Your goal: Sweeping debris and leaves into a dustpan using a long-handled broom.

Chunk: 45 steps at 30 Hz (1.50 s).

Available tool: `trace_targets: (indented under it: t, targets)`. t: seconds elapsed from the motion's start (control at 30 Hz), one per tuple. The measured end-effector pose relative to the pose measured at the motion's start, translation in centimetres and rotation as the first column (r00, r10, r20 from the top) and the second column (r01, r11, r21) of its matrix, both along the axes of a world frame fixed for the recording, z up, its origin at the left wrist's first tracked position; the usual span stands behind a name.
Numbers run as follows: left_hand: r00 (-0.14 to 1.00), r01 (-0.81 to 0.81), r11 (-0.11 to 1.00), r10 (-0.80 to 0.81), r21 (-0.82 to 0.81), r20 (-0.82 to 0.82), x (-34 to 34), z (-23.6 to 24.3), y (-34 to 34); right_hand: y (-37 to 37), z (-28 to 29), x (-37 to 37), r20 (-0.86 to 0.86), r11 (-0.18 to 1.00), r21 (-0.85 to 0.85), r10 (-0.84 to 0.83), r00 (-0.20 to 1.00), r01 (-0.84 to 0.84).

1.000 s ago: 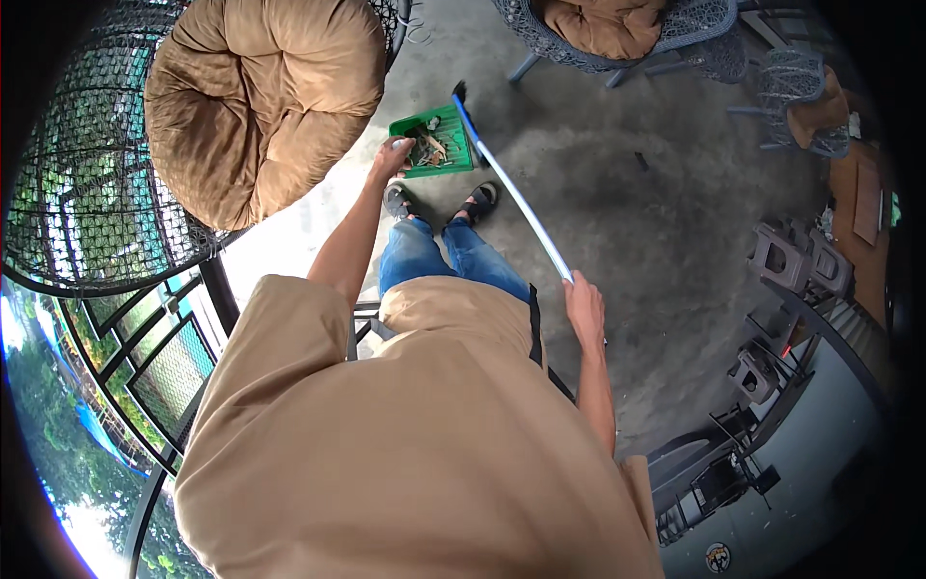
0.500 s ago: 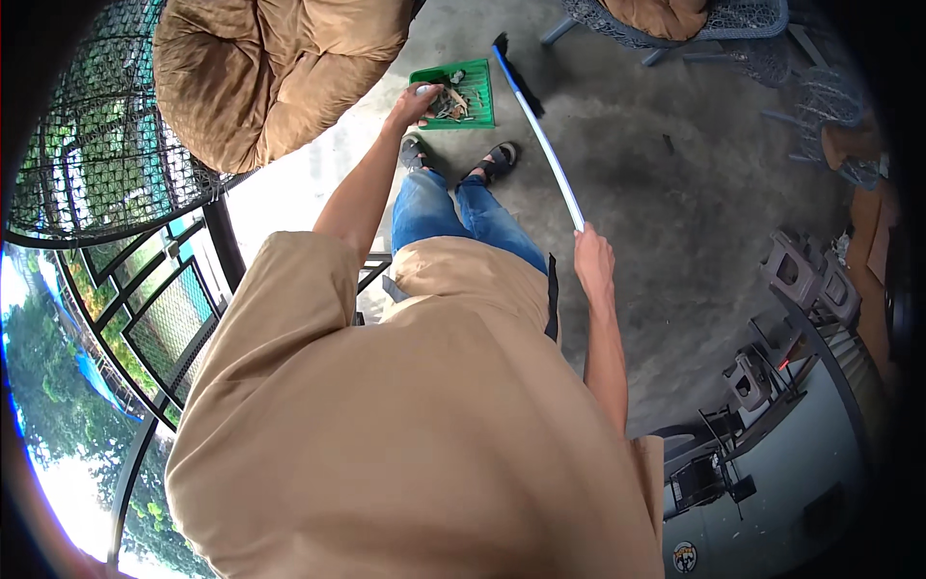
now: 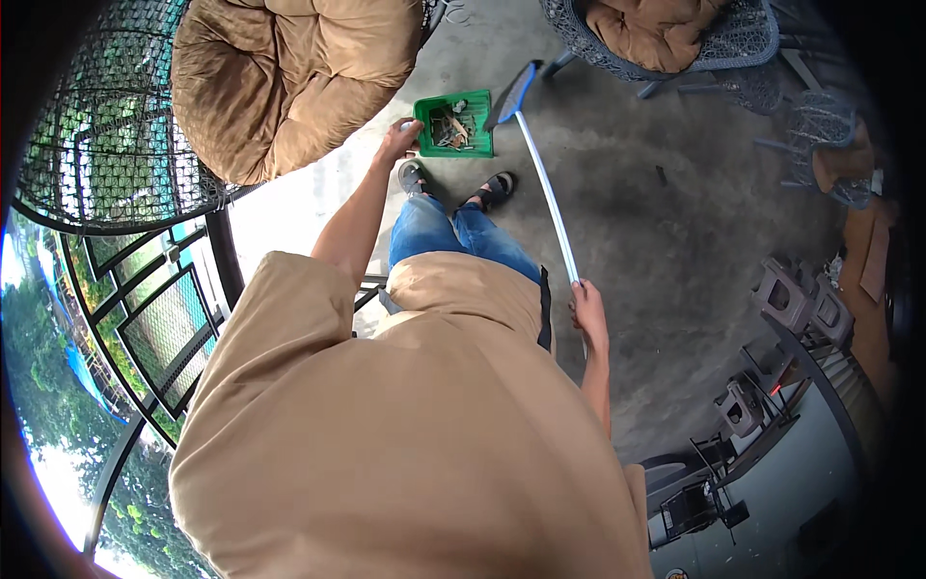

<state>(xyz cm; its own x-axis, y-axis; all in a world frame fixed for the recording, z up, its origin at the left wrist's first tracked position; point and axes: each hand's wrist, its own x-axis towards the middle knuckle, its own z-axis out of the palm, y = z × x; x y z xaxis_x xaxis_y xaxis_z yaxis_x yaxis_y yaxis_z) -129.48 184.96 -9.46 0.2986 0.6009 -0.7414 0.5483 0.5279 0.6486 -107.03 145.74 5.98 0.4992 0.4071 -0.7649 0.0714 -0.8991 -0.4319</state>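
In the head view, a green dustpan (image 3: pixel 475 135) holding bits of debris (image 3: pixel 449 128) rests on the concrete floor beyond my sandalled feet (image 3: pixel 498 190). My left hand (image 3: pixel 401 138) is closed on the pan's pale handle at its left side. The fingers of my right hand (image 3: pixel 586 305) are wrapped round the long pale broom handle (image 3: pixel 546 190). The broom's blue head with dark bristles (image 3: pixel 513 94) is tilted beside the dustpan's right side.
A hanging wicker chair with a brown cushion (image 3: pixel 289 87) is close on the left, above a black railing (image 3: pixel 164 328). Wicker chairs (image 3: pixel 738 39) stand at the upper right. Gray plastic stools (image 3: pixel 781 289) and black furniture (image 3: pixel 690 511) line the right side.
The broom head has turned, showing more of its blue top, and sits right at the dustpan's edge. My right hand has shifted and tilted the handle. Both hands keep their grips.
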Motion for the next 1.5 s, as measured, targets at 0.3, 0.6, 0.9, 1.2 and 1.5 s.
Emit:
trace_targets:
  t: [0.3, 0.6, 0.9, 1.2, 1.5]
  targets:
    - [0.988, -0.147, 0.988, 0.144, 0.046, 0.054, -7.2, 8.5, -5.2, 0.0, -2.4, 1.8, -0.523, 0.807, -0.207, -0.569, 0.634, 0.554]
    - [0.976, -0.204, 0.978, 0.207, -0.046, 0.069, -12.2, 15.6, -5.0, 4.2, -5.3, -3.0, -0.565, 0.666, -0.173, -0.670, 0.481, 0.725]
    - [0.968, 0.197, 0.971, -0.171, -0.132, 0.183, -16.3, 13.8, 2.1, 10.2, -4.8, -16.4, -0.602, 0.434, -0.109, -0.745, 0.288, 0.895]
    - [0.846, 0.514, 0.850, -0.479, -0.119, 0.233, -20.6, 13.6, 8.9, 15.1, -2.5, -34.0, -0.611, 0.076, -0.048, -0.791, 0.031, 0.996]
    - [0.765, 0.635, 0.757, -0.591, -0.152, 0.255, -24.2, 13.1, 9.1, 14.6, -3.6, -46.1, -0.636, -0.151, -0.005, -0.763, -0.119, 0.989]
